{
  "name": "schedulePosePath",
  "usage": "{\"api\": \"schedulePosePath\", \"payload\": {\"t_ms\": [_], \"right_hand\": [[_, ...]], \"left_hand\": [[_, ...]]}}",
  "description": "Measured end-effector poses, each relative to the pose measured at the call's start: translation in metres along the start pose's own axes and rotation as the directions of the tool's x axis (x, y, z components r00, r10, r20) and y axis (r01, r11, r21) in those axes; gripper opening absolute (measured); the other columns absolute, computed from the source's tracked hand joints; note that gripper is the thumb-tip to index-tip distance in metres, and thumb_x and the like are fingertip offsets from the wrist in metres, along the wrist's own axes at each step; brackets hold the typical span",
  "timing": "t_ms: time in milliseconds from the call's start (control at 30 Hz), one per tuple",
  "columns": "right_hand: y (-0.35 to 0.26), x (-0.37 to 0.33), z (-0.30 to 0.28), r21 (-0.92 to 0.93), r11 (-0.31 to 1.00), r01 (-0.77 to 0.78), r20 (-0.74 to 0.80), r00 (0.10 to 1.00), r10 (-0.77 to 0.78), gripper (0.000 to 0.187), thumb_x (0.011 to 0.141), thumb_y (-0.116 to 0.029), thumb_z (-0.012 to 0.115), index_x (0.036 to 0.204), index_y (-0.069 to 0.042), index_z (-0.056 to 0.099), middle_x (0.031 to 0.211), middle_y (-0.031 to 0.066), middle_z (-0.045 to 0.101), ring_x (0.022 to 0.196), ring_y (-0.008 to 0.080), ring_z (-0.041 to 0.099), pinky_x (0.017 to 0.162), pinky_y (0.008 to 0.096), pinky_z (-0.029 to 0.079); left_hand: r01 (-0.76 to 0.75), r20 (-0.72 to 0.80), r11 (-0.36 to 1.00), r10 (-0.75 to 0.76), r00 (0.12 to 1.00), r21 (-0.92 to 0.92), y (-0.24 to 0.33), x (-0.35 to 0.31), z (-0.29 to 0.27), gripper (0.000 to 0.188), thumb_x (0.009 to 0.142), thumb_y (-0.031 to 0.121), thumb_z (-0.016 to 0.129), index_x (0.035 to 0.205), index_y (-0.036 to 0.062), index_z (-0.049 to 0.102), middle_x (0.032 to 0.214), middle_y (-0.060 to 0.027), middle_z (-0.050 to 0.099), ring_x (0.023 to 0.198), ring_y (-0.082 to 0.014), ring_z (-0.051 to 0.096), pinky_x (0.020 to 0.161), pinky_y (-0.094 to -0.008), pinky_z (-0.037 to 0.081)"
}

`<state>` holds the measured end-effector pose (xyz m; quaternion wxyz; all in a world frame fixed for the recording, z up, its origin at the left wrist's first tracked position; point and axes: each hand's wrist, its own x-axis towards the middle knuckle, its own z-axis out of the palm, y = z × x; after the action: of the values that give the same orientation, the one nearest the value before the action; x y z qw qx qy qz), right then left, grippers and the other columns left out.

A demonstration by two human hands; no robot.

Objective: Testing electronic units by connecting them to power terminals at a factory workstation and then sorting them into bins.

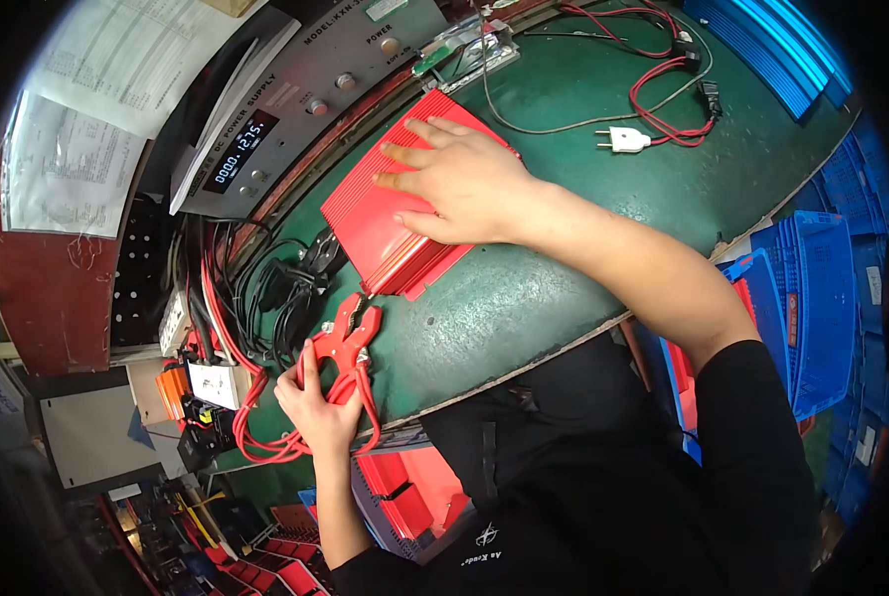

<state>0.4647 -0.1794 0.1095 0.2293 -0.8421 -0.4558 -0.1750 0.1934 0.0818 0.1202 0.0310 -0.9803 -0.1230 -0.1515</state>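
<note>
A red ribbed metal case (365,204) lies on the green worktop. My right hand (469,189) rests flat on top of it, with the fingers spread. At the left end of the case is a red spring clamp (340,343), its jaws touching or close to the case's corner. My left hand (317,409) grips the clamp's handles from below, thumb and fingers around them. Red cables (265,447) loop from the clamp beneath my left hand. Whether the jaws hold a terminal is too small to tell.
A grey power supply (295,109) with a lit display stands behind the case. Black cables (275,288) lie coiled at left. A white plug (624,140) with red and black leads and blue finned housings (772,50) are at far right. Blue crates (812,308) stand beside the worktop.
</note>
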Motion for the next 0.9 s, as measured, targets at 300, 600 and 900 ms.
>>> {"api": "schedulePosePath", "payload": {"t_ms": [300,600,900], "right_hand": [[-0.012,-0.012,-0.003,0.034,0.999,-0.016,-0.009,1.0,0.016,0.052,0.093,-0.044,0.06,0.136,-0.016,0.067,0.151,0.0135,0.054,0.143,0.0432,0.044,0.122,0.0519,0.032],[0.02,-0.043,-0.077,0.707,0.68,0.195,0.119,0.915,-0.386,0.036,0.096,-0.035,0.062,0.109,-0.003,0.073,0.108,0.0185,0.073,0.111,0.0328,0.067,0.095,0.0413,0.054],[0.134,-0.088,-0.135,-0.194,0.79,-0.581,0.508,0.63,0.587,0.049,0.074,-0.052,0.076,0.088,-0.005,0.074,0.083,0.0166,0.074,0.085,0.038,0.073,0.075,0.0476,0.058]], "left_hand": [[-0.116,0.019,0.993,0.117,0.993,-0.028,0.001,0.01,0.003,0.089,0.072,0.047,0.084,0.149,0.013,0.055,0.122,-0.0201,0.056,0.111,-0.0376,0.053,0.097,-0.0483,0.041],[-0.324,-0.102,0.943,0.33,0.938,0.07,-0.05,-0.011,-0.002,0.069,0.097,0.061,0.045,0.137,0.008,0.064,0.138,-0.0175,0.054,0.131,-0.0396,0.042,0.112,-0.0547,0.031],[-0.501,-0.314,0.839,0.426,0.848,-0.214,0.073,0.052,-0.03,0.04,0.092,0.021,0.056,0.125,-0.0001,0.066,0.119,-0.0189,0.061,0.11,-0.035,0.056,0.101,-0.0482,0.041]]}}
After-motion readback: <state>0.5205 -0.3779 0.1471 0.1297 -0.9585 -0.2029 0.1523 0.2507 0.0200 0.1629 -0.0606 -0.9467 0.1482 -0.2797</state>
